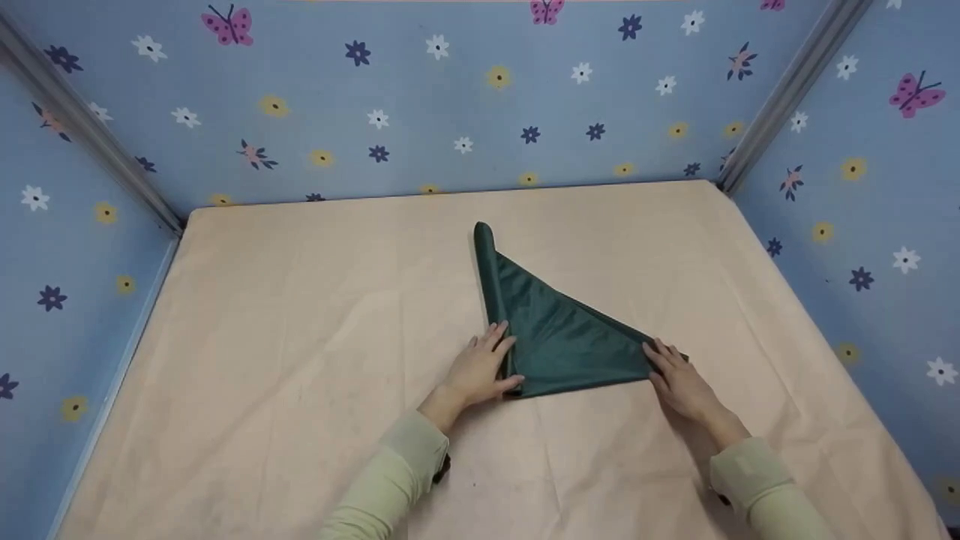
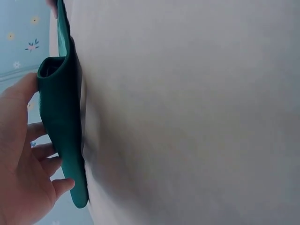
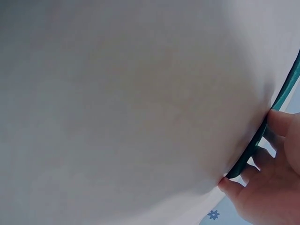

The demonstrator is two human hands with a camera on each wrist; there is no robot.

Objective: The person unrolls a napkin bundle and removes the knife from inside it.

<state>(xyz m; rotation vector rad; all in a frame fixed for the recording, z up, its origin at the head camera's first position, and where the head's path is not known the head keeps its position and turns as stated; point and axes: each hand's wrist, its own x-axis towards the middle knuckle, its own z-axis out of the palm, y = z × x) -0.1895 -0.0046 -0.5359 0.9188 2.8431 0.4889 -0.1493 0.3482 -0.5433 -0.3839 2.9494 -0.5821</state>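
Note:
A dark green cloth (image 1: 574,341) lies folded into a rough triangle on the covered table, its left side wound into a narrow roll (image 1: 486,270). My left hand (image 1: 480,367) rests on the near part of that roll, fingers spread along it and thumb by its near end. In the left wrist view the hollow end of the roll (image 2: 58,105) shows beside the thumb. Over at the cloth's pointed right end, my right hand (image 1: 682,382) presses with extended fingers. The right wrist view shows the fingertips along the thin edge of the cloth (image 3: 248,152).
A beige cover (image 1: 300,322) with light creases lies over the table. Blue panels (image 1: 465,97) printed with flowers and butterflies stand behind and on both sides, joined by grey corner posts (image 1: 780,97).

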